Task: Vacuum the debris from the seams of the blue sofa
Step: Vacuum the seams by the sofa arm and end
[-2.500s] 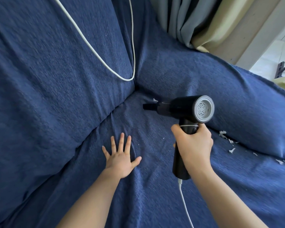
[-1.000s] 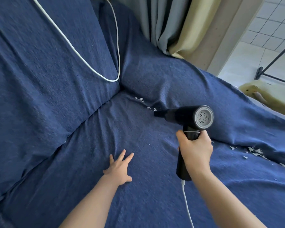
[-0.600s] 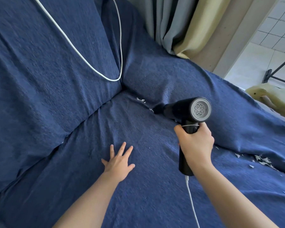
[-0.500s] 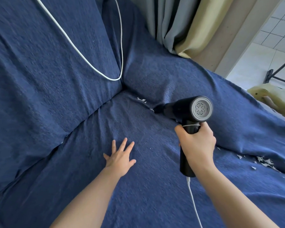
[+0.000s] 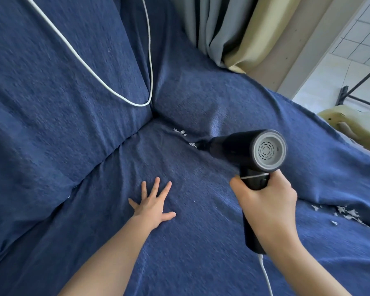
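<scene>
- The right hand (image 5: 267, 201) is wrapped round the upright handle of a black handheld vacuum (image 5: 244, 149), fingers and thumb curled tight about the grip just below the barrel.
- The barrel of the vacuum runs from the hand toward 10 o'clock, with its grey vented rear cap facing the camera and its narrow nozzle (image 5: 202, 144) set down into the seam between the seat cushion and the right-hand cushion of the blue sofa (image 5: 62, 103).
- A small white scrap (image 5: 192, 144) lies right at the nozzle tip, at about 10 o'clock from the right hand.
- More white bits (image 5: 179, 131) sit a little further along the same seam, toward the sofa's corner, again at 10 o'clock from the nozzle.
- Another scatter of white debris (image 5: 346, 213) lies in the seam at 3 o'clock from the right hand, near the frame's right edge and well apart from the nozzle.
- The left hand (image 5: 152, 202) lies flat on the seat cushion, fingers straight and spread, holding nothing; it sits at 9 o'clock from the right hand, and the nearest debris is at about 1 o'clock from it.
- A white cord (image 5: 265, 274) leaves the bottom of the vacuum handle toward 6 o'clock.
- A white cable (image 5: 107, 86) loops down across the back cushion at 11 o'clock.
- Grey and cream curtains (image 5: 222, 33) hang behind the sofa at 1 o'clock.
</scene>
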The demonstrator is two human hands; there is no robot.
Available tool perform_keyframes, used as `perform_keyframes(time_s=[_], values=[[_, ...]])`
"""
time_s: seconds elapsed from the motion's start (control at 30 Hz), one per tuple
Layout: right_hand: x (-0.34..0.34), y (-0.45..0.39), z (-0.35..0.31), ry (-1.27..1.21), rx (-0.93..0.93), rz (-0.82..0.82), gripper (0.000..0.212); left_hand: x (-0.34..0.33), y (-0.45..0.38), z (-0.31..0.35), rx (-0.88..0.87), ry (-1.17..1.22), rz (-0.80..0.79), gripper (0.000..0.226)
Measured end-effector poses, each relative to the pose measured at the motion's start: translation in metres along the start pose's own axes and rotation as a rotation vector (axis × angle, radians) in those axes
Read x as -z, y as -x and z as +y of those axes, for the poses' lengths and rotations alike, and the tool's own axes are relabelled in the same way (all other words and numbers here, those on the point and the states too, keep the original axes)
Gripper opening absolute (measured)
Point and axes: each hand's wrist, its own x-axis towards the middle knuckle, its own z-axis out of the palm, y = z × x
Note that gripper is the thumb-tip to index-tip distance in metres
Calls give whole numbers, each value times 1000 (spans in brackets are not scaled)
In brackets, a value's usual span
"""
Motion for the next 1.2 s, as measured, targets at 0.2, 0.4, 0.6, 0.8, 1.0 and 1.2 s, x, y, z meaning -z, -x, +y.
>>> perform_keyframes(time_s=[0.2, 0.4, 0.6, 0.8, 1.0, 1.2], values=[[-8, 4, 9, 42, -2, -8, 23, -21, -2, -2, -13, -34, 115, 85], [-37, 7, 0, 55, -4, -2, 22, -22, -4, -4, -18, -35, 103, 87], [-31, 3, -9, 81, -35, 39, 24, -21, -6, -5, -20, -34, 80, 87], [-39, 0, -23, 45, -10, 15, 22, -21, -7, -7, -24, -40, 61, 87], [-63, -14, -29, 50, 2, -30, 23, -22, -7, -6, -34, -35, 57, 86], [-75, -14, -30, 79, 27, -45, 24, -24, -8, -7, -37, -36, 59, 87]])
